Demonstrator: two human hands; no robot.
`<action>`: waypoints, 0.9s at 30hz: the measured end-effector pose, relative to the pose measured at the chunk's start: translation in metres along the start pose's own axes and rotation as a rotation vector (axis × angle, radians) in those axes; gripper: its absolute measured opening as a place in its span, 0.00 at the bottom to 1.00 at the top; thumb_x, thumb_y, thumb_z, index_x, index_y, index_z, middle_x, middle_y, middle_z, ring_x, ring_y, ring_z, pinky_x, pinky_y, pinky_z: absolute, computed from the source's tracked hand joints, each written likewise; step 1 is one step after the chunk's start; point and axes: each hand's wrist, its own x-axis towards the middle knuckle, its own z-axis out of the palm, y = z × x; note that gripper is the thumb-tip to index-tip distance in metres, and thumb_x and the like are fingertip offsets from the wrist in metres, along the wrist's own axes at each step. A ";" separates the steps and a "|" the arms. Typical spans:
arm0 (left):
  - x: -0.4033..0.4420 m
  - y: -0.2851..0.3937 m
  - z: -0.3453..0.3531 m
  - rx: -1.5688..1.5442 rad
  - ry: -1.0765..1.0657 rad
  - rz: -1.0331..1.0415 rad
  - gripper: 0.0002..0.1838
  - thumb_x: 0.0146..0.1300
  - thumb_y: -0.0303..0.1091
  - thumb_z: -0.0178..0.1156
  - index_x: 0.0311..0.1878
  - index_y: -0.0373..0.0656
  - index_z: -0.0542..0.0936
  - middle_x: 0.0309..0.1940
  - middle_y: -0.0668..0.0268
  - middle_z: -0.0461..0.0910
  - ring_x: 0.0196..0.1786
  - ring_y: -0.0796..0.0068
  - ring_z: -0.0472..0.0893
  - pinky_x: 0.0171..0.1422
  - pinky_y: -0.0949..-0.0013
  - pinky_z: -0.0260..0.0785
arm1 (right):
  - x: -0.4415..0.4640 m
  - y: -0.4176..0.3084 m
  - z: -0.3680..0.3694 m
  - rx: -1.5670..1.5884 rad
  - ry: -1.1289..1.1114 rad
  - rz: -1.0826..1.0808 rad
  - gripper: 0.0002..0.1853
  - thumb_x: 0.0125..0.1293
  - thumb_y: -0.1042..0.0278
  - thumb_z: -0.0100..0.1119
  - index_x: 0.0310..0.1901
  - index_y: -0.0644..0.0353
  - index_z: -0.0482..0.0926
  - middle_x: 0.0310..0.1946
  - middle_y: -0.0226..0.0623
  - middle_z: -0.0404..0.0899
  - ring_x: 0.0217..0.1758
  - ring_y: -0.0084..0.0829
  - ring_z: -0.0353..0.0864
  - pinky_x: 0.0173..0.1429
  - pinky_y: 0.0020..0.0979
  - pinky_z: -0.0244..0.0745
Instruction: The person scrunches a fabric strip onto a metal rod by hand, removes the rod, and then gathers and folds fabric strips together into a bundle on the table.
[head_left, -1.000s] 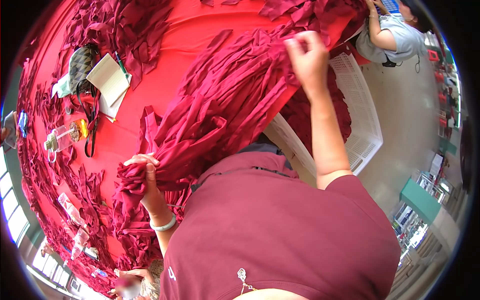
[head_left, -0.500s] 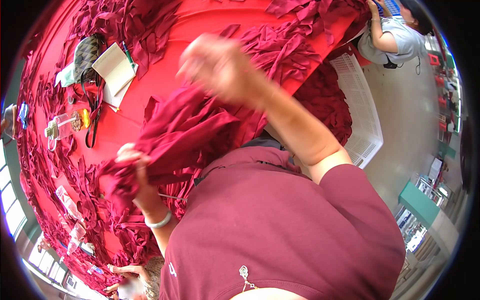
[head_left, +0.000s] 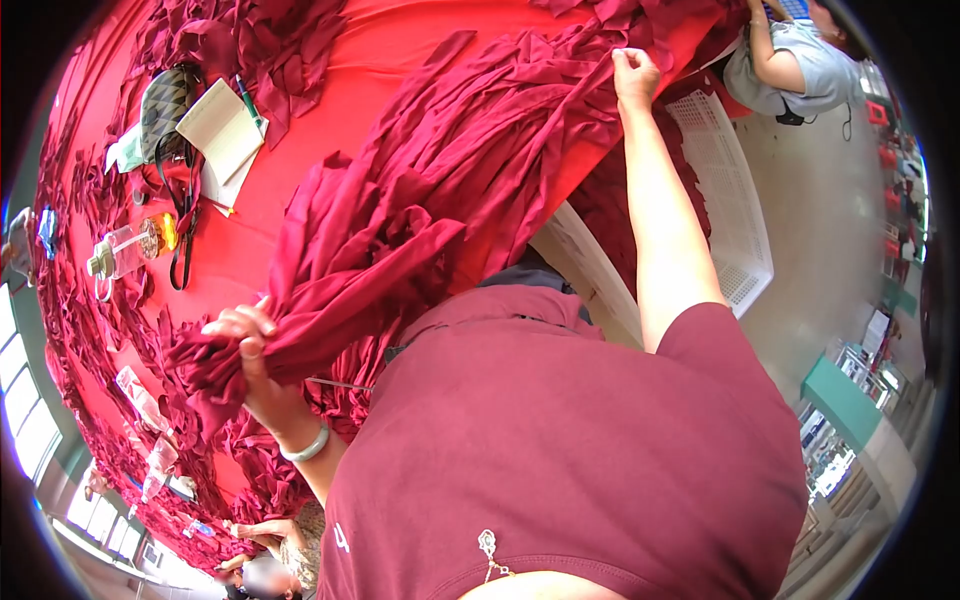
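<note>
Long dark-red fabric strips lie in a loose bundle across the bright red table cover. My left hand, with a pale bangle at the wrist, is wrapped round the gathered end of the bundle at the left. At the upper right end, my right hand pinches the tip of a strip between thumb and fingers, near the table's edge. Between my two hands the strips fan out over the cover.
A white perforated basket with red fabric stands beside the table. A notebook, a patterned pouch and a bottle lie at the left. One person is at the upper right; another person's arm shows at the bottom left.
My right hand swept left over the bundle, then back to the upper right, where it now pinches a strip. My left hand moved left and slightly down with the gathered end.
</note>
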 end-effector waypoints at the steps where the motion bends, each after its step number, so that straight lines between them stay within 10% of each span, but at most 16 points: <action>1: -0.001 -0.004 0.007 0.007 0.021 -0.010 0.10 0.63 0.32 0.58 0.41 0.43 0.67 0.29 0.69 0.63 0.36 0.73 0.66 0.55 0.65 0.62 | -0.003 -0.026 -0.016 0.094 0.047 -0.030 0.09 0.54 0.66 0.69 0.30 0.62 0.83 0.24 0.35 0.83 0.30 0.27 0.81 0.39 0.30 0.76; 5: -0.004 -0.008 0.010 0.043 -0.038 -0.018 0.10 0.64 0.31 0.59 0.39 0.41 0.67 0.29 0.68 0.65 0.35 0.73 0.67 0.52 0.66 0.62 | -0.021 -0.088 -0.077 0.523 -0.097 0.353 0.05 0.61 0.74 0.63 0.35 0.61 0.76 0.22 0.27 0.77 0.17 0.15 0.71 0.20 0.17 0.65; 11: -0.004 -0.014 0.002 0.042 0.028 -0.048 0.08 0.65 0.28 0.58 0.38 0.40 0.68 0.29 0.68 0.65 0.35 0.73 0.68 0.50 0.69 0.62 | -0.050 -0.085 -0.095 0.416 -0.282 0.387 0.13 0.62 0.74 0.64 0.47 0.62 0.75 0.31 0.28 0.75 0.20 0.16 0.71 0.23 0.18 0.68; 14: -0.007 -0.017 0.000 0.069 0.009 -0.066 0.07 0.65 0.28 0.58 0.38 0.40 0.68 0.30 0.67 0.66 0.36 0.74 0.68 0.52 0.69 0.62 | -0.057 -0.074 -0.073 0.424 -0.375 0.456 0.07 0.62 0.68 0.67 0.37 0.60 0.80 0.25 0.25 0.76 0.21 0.14 0.70 0.21 0.19 0.66; 17: -0.010 -0.019 -0.002 0.133 0.005 -0.072 0.08 0.64 0.29 0.61 0.39 0.40 0.72 0.32 0.66 0.71 0.37 0.72 0.73 0.58 0.59 0.65 | -0.056 -0.068 -0.038 0.162 -0.323 -0.061 0.11 0.60 0.62 0.68 0.34 0.63 0.82 0.23 0.33 0.81 0.24 0.23 0.78 0.30 0.27 0.73; 22: -0.016 -0.023 0.002 0.108 0.024 -0.122 0.07 0.64 0.30 0.61 0.39 0.41 0.73 0.31 0.67 0.72 0.36 0.73 0.73 0.61 0.57 0.64 | -0.081 -0.091 0.015 -0.252 -0.362 -0.055 0.16 0.53 0.55 0.70 0.30 0.59 0.79 0.29 0.47 0.82 0.36 0.49 0.83 0.41 0.43 0.77; 27: -0.017 -0.016 0.005 0.152 0.018 -0.084 0.06 0.65 0.28 0.60 0.40 0.40 0.73 0.32 0.67 0.72 0.37 0.74 0.74 0.63 0.55 0.64 | -0.076 -0.111 0.010 -0.171 -0.293 -0.059 0.10 0.55 0.60 0.66 0.31 0.57 0.80 0.26 0.45 0.81 0.33 0.48 0.82 0.37 0.45 0.74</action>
